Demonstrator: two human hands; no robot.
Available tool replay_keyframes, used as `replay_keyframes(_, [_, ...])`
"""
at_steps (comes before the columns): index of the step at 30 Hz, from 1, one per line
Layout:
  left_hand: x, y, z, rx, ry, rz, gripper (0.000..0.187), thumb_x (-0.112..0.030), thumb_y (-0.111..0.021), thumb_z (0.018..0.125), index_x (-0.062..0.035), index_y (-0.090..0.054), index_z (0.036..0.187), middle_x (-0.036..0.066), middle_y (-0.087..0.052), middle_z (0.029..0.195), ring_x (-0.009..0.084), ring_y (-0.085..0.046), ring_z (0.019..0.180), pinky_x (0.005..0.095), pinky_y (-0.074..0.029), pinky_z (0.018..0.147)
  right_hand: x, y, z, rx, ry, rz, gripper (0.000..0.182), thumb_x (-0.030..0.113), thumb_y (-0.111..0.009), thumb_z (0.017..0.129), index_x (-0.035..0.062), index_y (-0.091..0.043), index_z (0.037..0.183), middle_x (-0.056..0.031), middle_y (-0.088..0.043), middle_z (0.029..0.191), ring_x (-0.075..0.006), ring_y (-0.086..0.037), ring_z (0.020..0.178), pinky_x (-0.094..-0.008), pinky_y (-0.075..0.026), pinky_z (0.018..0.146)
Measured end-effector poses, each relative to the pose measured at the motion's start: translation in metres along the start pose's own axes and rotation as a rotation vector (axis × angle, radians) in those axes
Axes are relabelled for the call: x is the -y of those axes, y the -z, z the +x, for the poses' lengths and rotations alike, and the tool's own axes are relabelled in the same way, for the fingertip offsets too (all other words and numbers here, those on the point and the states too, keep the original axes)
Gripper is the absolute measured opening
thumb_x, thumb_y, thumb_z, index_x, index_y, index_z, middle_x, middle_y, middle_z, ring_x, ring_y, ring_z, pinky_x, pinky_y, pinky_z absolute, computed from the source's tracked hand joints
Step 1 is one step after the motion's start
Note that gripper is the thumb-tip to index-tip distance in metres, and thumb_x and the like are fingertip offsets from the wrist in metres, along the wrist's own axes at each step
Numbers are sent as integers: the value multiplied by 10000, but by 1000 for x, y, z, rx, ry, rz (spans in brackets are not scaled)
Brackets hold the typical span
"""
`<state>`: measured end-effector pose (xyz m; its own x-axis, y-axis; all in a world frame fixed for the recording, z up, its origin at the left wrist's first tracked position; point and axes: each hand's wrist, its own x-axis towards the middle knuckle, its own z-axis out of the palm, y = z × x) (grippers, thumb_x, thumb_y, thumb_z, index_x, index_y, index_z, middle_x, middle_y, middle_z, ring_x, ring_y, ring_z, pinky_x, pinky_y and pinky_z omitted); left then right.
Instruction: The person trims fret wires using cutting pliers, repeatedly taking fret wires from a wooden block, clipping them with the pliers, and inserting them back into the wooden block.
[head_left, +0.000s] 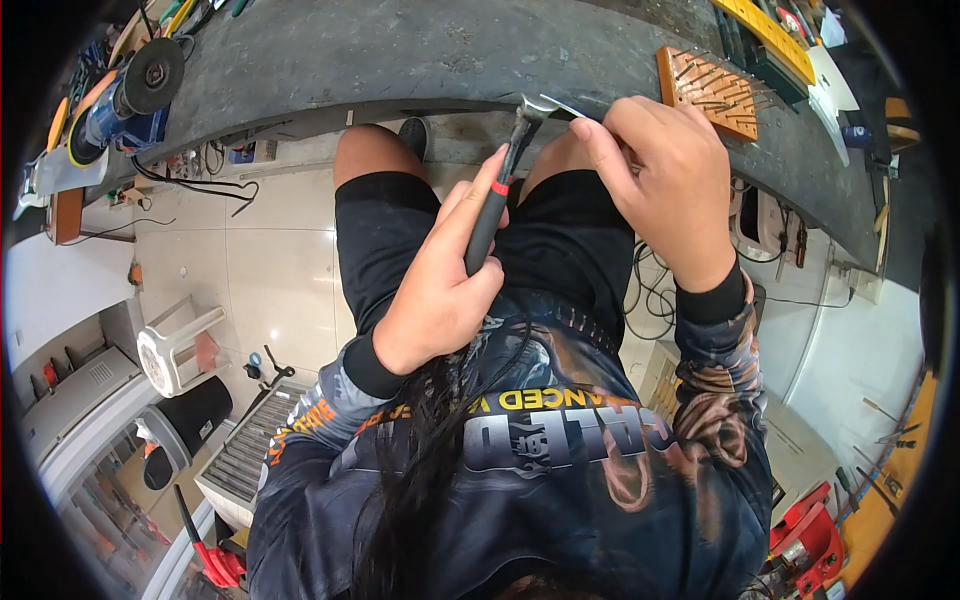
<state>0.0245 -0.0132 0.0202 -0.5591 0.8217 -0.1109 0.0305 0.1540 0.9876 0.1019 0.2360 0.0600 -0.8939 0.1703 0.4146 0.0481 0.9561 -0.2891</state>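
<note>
My left hand [445,270] is wrapped round the dark handle of a tool [487,225] with a red band, its index finger stretched along the shaft. The tool points up toward the bench edge and ends in a metal head [535,108]. Beside that head, my right hand [665,170] pinches a thin, pale metal piece [562,106] between thumb and fingers. The piece reaches left and seems to touch the tool's head, though the exact contact is too small to tell.
The dark workbench [400,50] runs across the top. On it are an angle grinder [120,100] at the left and a wooden block with many thin bits [710,92] at the right. Below left stand a white stool [170,355] and a black bin [195,415].
</note>
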Motion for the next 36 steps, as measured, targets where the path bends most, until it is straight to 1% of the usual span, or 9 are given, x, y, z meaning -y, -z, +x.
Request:
replay_keyframes(2, [-3, -1, -1, -40, 74, -80, 1003, 133, -500, 873, -59, -341, 1845, 96, -524, 1223, 208, -549, 1140, 313, -493, 1056, -5, -6, -1, -98, 107, -96, 370, 248, -857, 1012, 108, -606, 778, -49, -671, 731, -291, -681, 718, -443, -457, 717])
replay_keyframes(5, [1, -4, -3, -48, 64, -107, 1004, 140, -500, 878, -71, -345, 1848, 79, -525, 1221, 182, -541, 1114, 293, -496, 983, -4, -9, 0, -131, 145, -119, 370, 228, -861, 996, 107, -606, 757, -51, -669, 712, -287, -683, 715, -436, -478, 735])
replay_keyframes(11, [8, -9, -8, -71, 104, -102, 955, 106, -513, 927, -46, -321, 1851, 30, -581, 1309, 110, -558, 1099, 254, -516, 961, -5, -15, 2, -146, 219, -114, 366, 193, -866, 969, 107, -590, 745, -59, -655, 697, -288, -668, 697, -429, -513, 766])
replay_keyframes(18, [8, -6, -7, -74, 69, -71, 948, 115, -505, 928, -36, -322, 1847, 33, -580, 1309, 112, -555, 1097, 252, -514, 958, -12, -14, 4, -149, 236, -46, 371, 192, -865, 967, 107, -578, 749, -54, -634, 699, -290, -661, 695, -424, -513, 782])
replay_keyframes(20, [6, -7, -5, -80, 19, -68, 1043, 141, -504, 846, -61, -321, 1853, 102, -517, 1210, 234, -545, 1129, 322, -469, 1081, -11, -8, 5, -131, 190, -51, 298, 196, -872, 968, 111, -629, 818, -41, -639, 718, -281, -658, 694, -411, -503, 802])
replay_keyframes(24, [6, -7, -5, -66, -4, -66, 1052, 138, -505, 839, -59, -312, 1854, 109, -506, 1198, 255, -543, 1129, 333, -452, 1121, -7, -8, 1, -166, 107, 81, 154, 189, -882, 973, 115, -749, 995, -25, -646, 736, -254, -648, 687, -391, -490, 816])
replay_keyframes(26, [5, -7, -4, -53, -11, -44, 1059, 138, -500, 839, -65, -307, 1860, 112, -511, 1204, 246, -544, 1115, 324, -461, 1098, -3, -10, -2, -122, 51, 256, 208, 148, -864, 1005, 122, -811, 1204, -14, -677, 759, -230, -647, 684, -383, -499, 830])
replay_keyframes(29, [10, -6, -2, -49, -114, 85, 1061, 136, -498, 843, -74, -305, 1865, 121, -529, 1224, 229, -556, 1069, 317, -497, 1047, -7, -18, -4, -137, 101, 299, 246, 95, -820, 1043, 122, -824, 1287, -12, -717, 789, -219, -642, 679, -379, -511, 850])
replay_keyframes(36, [3, -5, -4, -1, -21, -23, 1066, 147, -501, 851, -92, -303, 1871, 128, -570, 1302, 200, -582, 998, 320, -555, 966, -9, -14, -4, -131, 129, 302, 224, 58, -793, 1058, 105, -825, 1275, -25, -754, 825, -219, -667, 694, -383, -530, 859])
